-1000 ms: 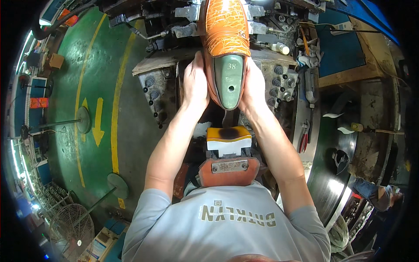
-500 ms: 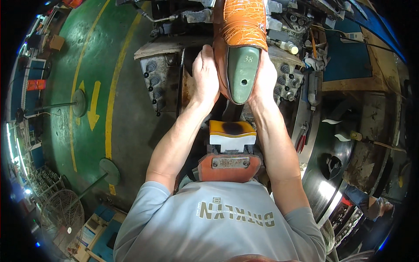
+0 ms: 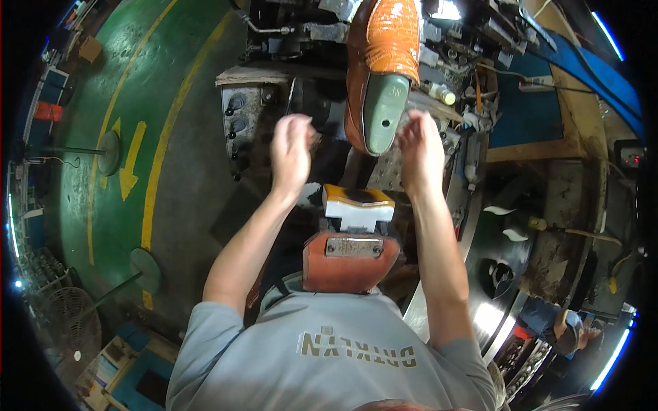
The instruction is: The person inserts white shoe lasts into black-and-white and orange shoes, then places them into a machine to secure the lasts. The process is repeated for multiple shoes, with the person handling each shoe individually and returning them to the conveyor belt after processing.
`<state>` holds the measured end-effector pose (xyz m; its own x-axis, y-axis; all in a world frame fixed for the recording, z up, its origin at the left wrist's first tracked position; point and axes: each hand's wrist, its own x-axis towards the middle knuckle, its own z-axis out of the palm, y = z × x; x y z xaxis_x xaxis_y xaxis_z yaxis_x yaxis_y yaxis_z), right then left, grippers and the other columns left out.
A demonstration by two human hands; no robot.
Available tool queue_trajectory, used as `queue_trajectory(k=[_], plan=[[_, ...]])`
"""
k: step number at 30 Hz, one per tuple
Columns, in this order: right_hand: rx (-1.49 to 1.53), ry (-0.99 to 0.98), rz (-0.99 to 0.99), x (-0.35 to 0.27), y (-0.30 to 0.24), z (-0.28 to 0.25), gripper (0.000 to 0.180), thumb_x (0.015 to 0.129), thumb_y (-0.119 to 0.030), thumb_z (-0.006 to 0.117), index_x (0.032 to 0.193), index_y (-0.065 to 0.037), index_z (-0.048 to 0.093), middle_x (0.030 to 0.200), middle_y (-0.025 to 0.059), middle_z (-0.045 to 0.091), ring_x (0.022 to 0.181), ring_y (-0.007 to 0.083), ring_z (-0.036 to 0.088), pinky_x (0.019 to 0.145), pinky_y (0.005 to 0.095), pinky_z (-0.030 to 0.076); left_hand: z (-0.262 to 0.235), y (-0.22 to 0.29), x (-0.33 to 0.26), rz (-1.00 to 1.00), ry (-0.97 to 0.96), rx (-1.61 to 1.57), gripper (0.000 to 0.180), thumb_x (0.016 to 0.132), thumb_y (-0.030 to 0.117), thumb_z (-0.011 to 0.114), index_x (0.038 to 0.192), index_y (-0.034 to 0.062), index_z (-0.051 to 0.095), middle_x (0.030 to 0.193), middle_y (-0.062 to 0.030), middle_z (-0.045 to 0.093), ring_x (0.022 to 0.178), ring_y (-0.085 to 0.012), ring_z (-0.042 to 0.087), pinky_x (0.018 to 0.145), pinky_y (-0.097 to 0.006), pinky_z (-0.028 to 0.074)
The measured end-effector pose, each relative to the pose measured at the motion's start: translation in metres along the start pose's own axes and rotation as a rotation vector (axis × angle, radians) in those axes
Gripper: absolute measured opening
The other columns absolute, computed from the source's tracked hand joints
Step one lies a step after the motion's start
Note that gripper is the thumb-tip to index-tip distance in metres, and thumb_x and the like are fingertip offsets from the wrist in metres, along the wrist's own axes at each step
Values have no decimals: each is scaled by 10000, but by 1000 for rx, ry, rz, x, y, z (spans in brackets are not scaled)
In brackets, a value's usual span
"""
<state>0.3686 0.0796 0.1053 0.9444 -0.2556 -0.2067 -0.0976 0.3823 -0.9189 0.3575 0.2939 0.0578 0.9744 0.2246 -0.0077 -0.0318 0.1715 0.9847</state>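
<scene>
An orange-brown leather shoe upper (image 3: pixel 393 44) with a textured, shiny surface is stretched over a green shoe last (image 3: pixel 384 103). It sits in the machine at the top centre, the last's heel end toward me. My left hand (image 3: pixel 292 152) is off the shoe, to its left, fingers slightly curled with nothing in them. Close to the right side of the heel end is my right hand (image 3: pixel 423 151), also holding nothing, its fingers a little blurred. Below the shoe, between my forearms, stands a yellow pad (image 3: pixel 336 194) with a dark middle, on a white block (image 3: pixel 353 214).
Control panels with levers flank the machine, the left panel (image 3: pixel 234 120) showing best. A reddish guard (image 3: pixel 321 268) stands against my body. At right are a wooden-framed bench (image 3: pixel 579 130) and a dark curved surface (image 3: pixel 524 226). A fan (image 3: pixel 68 322) stands lower left.
Both my hands have let go of the shoe and moved apart, the left one farther out. The shoe stays in the machine. My view has shifted slightly.
</scene>
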Motion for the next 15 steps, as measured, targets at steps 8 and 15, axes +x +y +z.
queue_trajectory(k=[8, 15], plan=[[-439, 114, -221, -105, -35, -46, 233, 1047, -218, 409, 1058, -31, 549, 911, 31, 527, 826, 131, 508, 801, 270, 423, -115, -84, -66, 7, 323, 406, 239, 1035, 223, 430, 990, 19, 546, 873, -22, 517, 795, -116, 463, 756, -270, 403], [-1002, 83, -745, -147, -13, -22, 241, 907, -70, 433, 1110, 29, 515, 1142, 197, 493, 1053, 296, 501, 949, 394, 404, -128, -150, -85, -98, 307, 627, 323, 1023, 238, 362, 1042, -34, 535, 987, -199, 552, 931, -357, 528, 863, -370, 416]])
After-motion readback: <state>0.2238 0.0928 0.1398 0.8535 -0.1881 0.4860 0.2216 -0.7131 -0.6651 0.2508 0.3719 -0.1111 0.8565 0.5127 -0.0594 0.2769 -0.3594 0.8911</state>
